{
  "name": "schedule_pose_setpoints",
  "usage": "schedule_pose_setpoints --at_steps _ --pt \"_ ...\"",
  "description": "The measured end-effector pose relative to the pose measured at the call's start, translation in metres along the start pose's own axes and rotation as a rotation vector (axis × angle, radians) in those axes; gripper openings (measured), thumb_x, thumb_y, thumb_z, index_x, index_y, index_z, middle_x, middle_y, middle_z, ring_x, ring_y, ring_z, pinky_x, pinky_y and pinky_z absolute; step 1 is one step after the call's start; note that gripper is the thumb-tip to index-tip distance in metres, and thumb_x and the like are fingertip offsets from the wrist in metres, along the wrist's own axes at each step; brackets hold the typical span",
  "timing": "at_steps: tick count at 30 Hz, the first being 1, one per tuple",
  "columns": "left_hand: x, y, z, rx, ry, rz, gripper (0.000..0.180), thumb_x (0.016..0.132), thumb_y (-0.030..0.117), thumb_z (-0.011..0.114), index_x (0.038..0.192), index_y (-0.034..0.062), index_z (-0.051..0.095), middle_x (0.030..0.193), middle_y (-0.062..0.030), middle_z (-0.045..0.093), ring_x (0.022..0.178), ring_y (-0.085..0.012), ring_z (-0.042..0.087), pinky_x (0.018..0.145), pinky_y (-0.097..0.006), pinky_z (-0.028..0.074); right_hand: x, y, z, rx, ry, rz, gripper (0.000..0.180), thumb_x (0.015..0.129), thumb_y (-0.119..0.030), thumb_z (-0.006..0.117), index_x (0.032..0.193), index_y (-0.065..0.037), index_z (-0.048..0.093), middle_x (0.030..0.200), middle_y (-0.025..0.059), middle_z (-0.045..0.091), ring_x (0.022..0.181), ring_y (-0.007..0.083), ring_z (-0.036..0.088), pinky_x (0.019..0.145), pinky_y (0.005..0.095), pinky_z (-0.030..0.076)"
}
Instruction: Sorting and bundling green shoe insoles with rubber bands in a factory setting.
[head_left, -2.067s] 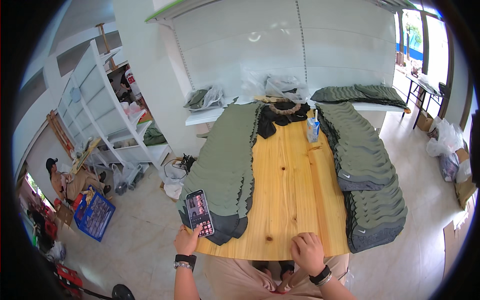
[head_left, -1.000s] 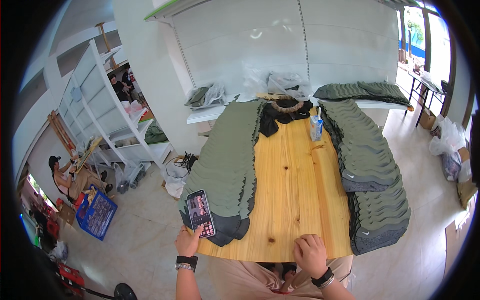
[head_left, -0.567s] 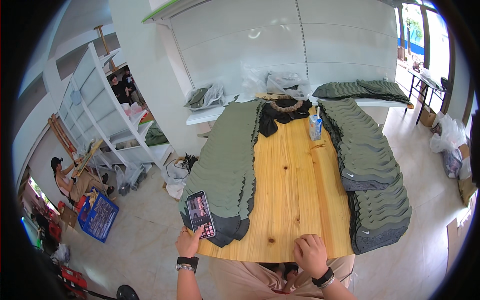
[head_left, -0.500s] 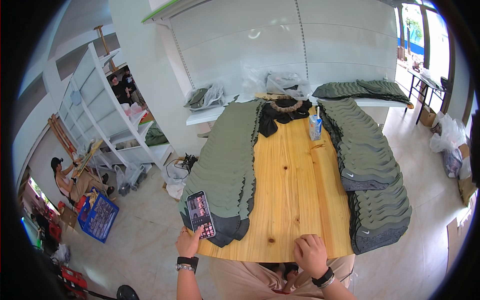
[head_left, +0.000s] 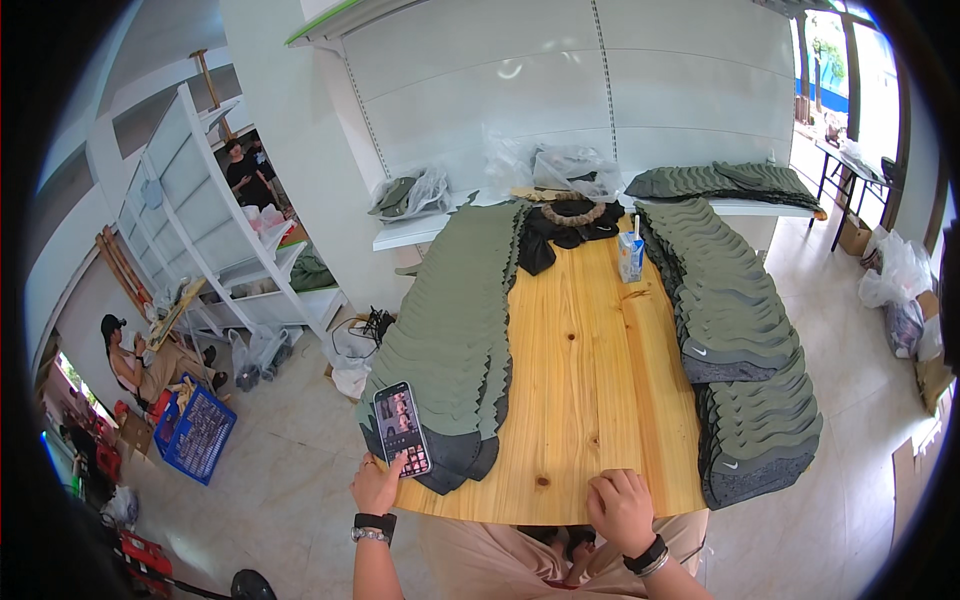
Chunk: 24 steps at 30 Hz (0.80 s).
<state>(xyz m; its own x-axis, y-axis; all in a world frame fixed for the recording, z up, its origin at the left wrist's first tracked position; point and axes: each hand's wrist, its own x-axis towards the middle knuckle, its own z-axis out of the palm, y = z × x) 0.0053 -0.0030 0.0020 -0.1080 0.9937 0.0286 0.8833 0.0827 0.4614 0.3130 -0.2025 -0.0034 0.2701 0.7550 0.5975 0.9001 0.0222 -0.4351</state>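
My left hand (head_left: 378, 485) holds up a dark smartphone (head_left: 401, 428) with a lit screen, at the near left corner of the wooden table (head_left: 590, 390). My right hand (head_left: 622, 508) rests flat on the table's near edge, fingers loosely curled, holding nothing. A long overlapping row of olive-green fabric pieces (head_left: 455, 320) runs down the table's left side, right beside the phone. A similar stacked row of green pieces (head_left: 735, 340) covers the right side.
A small drink carton with a straw (head_left: 631, 256) stands at the far end by black cloth and a rope ring (head_left: 572, 214). White shelving (head_left: 215, 250) stands at left. A blue crate (head_left: 198, 435) and a seated person (head_left: 135, 350) are on the floor.
Nothing has visibly moved apart from a slight shift of the camera; both hands stay where they were.
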Motion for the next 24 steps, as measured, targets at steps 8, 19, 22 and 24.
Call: schedule_pose_setpoints --at_steps 8,19,22,24 --pt "-0.0011 0.0036 -0.0009 0.010 0.006 -0.002 0.075 0.074 0.062 0.055 0.116 0.0000 0.051 0.113 -0.0211 0.058 0.103 -0.0374 0.054 0.090 -0.049 0.036 -0.0006 0.0020 0.0012 0.000 -0.001 0.004 0.009 0.071 -0.008 0.062 0.079 -0.007 0.062 0.082 0.0048 0.057 0.079 0.0227 0.055 0.070 0.0342 0.044" --pt "-0.0009 0.0039 -0.0010 0.009 0.003 -0.018 0.076 0.074 0.062 0.056 0.118 0.0006 0.050 0.114 -0.0207 0.058 0.105 -0.0367 0.054 0.090 -0.049 0.037 -0.0010 0.0015 0.0002 0.008 -0.003 -0.003 0.009 0.071 -0.009 0.063 0.079 -0.007 0.062 0.083 0.0052 0.057 0.079 0.0229 0.055 0.071 0.0344 0.044" --pt "-0.0017 0.0051 -0.0015 -0.003 -0.001 -0.017 0.078 0.073 0.063 0.055 0.119 -0.0001 0.050 0.115 -0.0209 0.058 0.105 -0.0368 0.054 0.090 -0.049 0.036 -0.0005 0.0009 -0.0006 0.000 -0.001 -0.011 0.009 0.071 -0.009 0.063 0.079 -0.007 0.062 0.083 0.0051 0.057 0.079 0.0228 0.055 0.070 0.0343 0.044" --pt "0.0004 0.0015 0.0003 0.003 -0.003 -0.016 0.078 0.073 0.063 0.055 0.119 -0.0003 0.050 0.114 -0.0209 0.058 0.105 -0.0368 0.055 0.090 -0.049 0.037 -0.0004 0.0012 -0.0003 -0.002 0.003 -0.016 0.009 0.071 -0.009 0.063 0.079 -0.007 0.062 0.083 0.0051 0.057 0.079 0.0228 0.055 0.070 0.0342 0.044"
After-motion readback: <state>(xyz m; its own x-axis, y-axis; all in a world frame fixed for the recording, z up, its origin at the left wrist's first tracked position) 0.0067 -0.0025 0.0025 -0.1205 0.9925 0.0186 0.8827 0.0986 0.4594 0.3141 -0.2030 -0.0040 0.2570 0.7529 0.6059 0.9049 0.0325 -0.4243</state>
